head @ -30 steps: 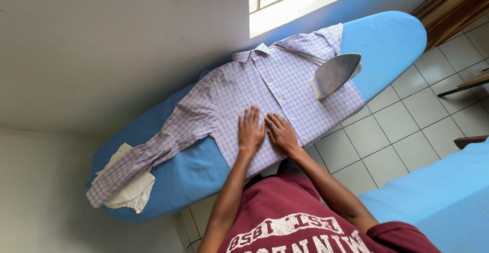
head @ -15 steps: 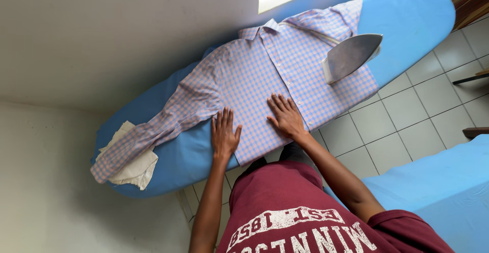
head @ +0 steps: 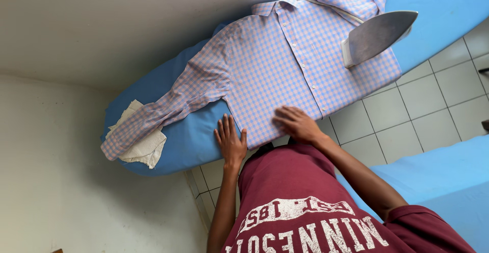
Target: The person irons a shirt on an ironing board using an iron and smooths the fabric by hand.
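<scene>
The checked shirt (head: 285, 64) in pink and blue lies spread flat, front up, along the blue ironing board (head: 173, 141), collar toward the wall, button line running down the middle, hem at the near edge of the board. One sleeve trails off to the left end, its cuff lying over a pale cloth (head: 140, 148) there. The left hand (head: 231, 142) is open, palm down, fingers together and pointing up the board; it rests at the shirt's lower left corner, partly on the blue cover and touching the hem edge. The right hand (head: 298, 123) lies flat and open on the hem near the button strip, fingers spread toward the left, pressing on the fabric. Neither hand grips anything. Up to the right an iron (head: 377, 34) stands on end, its grey soleplate facing us, on the right side of the shirt near the shoulder, well apart from both hands. Below the board are pale floor tiles (head: 407, 110), and at lower right a blue-covered surface (head: 438, 176). The person wears a maroon shirt (head: 300, 202)
</scene>
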